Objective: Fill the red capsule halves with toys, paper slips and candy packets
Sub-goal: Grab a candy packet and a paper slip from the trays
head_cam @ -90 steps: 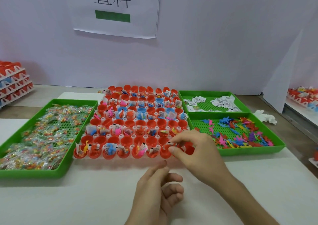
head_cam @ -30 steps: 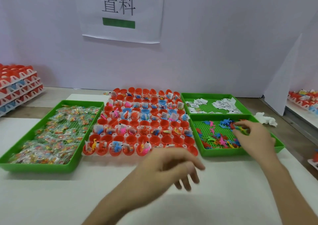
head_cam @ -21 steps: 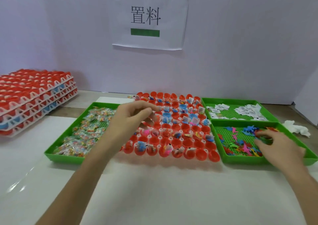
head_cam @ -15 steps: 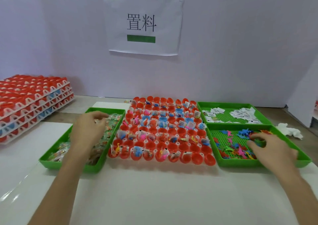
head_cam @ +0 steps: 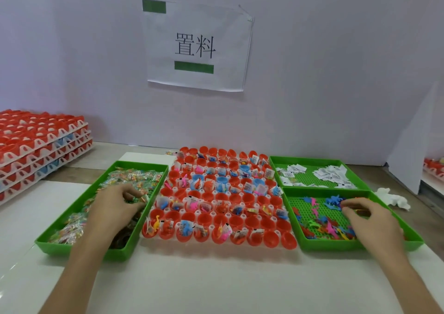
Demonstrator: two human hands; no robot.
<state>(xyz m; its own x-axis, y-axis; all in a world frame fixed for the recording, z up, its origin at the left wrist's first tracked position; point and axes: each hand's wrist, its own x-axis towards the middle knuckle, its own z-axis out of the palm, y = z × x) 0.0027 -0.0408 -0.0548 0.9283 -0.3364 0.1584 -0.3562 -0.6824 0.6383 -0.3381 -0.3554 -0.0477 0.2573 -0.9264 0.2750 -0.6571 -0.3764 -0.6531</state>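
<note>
Here, a person's two bare hands work at once over a white desk (head_cam: pixel 216 285). The left hand (head_cam: pixel 115 208) reaches into the left green plastic tray (head_cam: pixel 48 244), heaped with small clear candy packets (head_cam: pixel 69 229). Its grip is curled down onto the heap, and whether a packet is pinched cannot be told. The right hand (head_cam: pixel 370 220) is in the right green plastic tray (head_cam: pixel 331 244), its grip likewise curled among small coloured plastic toys (head_cam: pixel 319 227), hold unclear. Between these trays sits a grid of red plastic capsule halves (head_cam: pixel 221 198), many already holding toys and slips, several near ones empty. Folded white paper slips (head_cam: pixel 329 174) lie in the far green plastic tray (head_cam: pixel 312 161). To do this well, each hand should probably lift one piece only, pinched at an edge, and carry it to a half that lacks it.
</note>
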